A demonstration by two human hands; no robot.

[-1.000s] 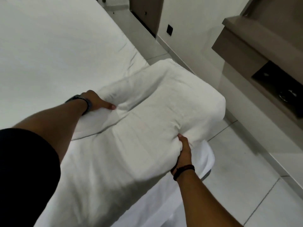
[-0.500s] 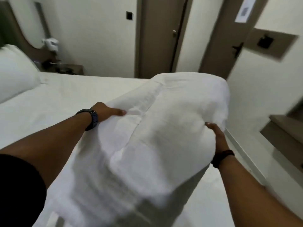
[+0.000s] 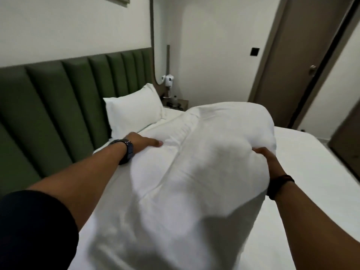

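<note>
White pillow [image 3: 204, 162] swung toward headboard [image 3: 48, 114]

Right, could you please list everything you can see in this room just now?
White bed sheet: one, white, spread flat, centre and right.
Green padded headboard: one, green, left wall.
Plump white fabric pillow: one, white, held over the bed sheet.
Second white pillow: one, white, propped against the headboard.
Small wooden bedside table: one, brown, at the headboard's far end.
Brown door: one, brown, right.
Black square wall switch: one, black, beside the door.
Left hand: one, wearing dark watch, grips pillow's left side.
Right hand: one, wearing dark wristband, grips pillow's right side.
</note>
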